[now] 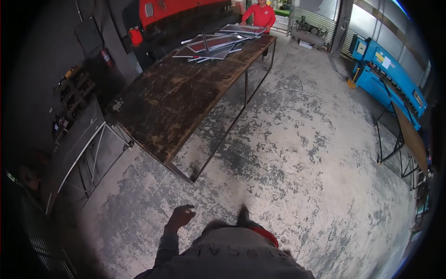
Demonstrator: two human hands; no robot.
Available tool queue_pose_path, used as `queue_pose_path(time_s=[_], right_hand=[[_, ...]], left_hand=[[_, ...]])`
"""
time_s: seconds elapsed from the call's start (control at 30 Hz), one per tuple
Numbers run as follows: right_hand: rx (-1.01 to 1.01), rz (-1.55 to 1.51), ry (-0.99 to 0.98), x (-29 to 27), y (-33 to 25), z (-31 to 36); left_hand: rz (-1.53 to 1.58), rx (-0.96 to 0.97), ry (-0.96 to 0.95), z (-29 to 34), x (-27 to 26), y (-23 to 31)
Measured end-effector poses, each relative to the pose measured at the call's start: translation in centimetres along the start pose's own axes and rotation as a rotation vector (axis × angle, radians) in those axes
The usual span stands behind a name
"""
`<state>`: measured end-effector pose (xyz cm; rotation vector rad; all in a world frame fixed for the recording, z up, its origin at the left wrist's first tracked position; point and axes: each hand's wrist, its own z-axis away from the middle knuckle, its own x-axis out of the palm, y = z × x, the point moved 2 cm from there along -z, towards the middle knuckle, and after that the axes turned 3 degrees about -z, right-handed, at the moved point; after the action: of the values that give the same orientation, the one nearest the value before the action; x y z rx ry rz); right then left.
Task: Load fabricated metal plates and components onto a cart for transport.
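My left hand (180,217) hangs beside my body at the lower middle, above the concrete floor (297,153). Its fingers are loosely bent, with a small gap between thumb and forefinger, and I make out nothing held. My right hand cannot be seen; my dark clothing covers the lower edge. A red patch (265,235) shows beside my body, and a dark shoe tip (243,213) sticks out in front. Ahead stands a long worn brown table (172,107), out of reach of my left hand. Metal-framed panels (211,44) lie stacked and overlapping on its far part.
A person in a red top (260,16) stands at the table's far end, one hand near the panels. On the right are a blue machine (390,76) and a brown-topped stand (409,135). Left lies another metal-legged table (76,144). A red machine (169,11) stands behind.
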<state>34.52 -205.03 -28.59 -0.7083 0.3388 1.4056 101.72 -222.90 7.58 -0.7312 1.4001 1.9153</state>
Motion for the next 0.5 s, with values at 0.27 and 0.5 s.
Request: queue_pose_path(time_s=[0.27,0.5], right_hand=[[-0.211,-0.773,0.845,-67.6,-4.8,-34.2],[-0.249,-1.271,0.704,-87.7,-12.0,-52.6]], left_hand=[[0.221,0.074,0.289,-33.7,-8.9,7.9],[0.109,0.040,0.369,-70.8,-20.7,12.2]])
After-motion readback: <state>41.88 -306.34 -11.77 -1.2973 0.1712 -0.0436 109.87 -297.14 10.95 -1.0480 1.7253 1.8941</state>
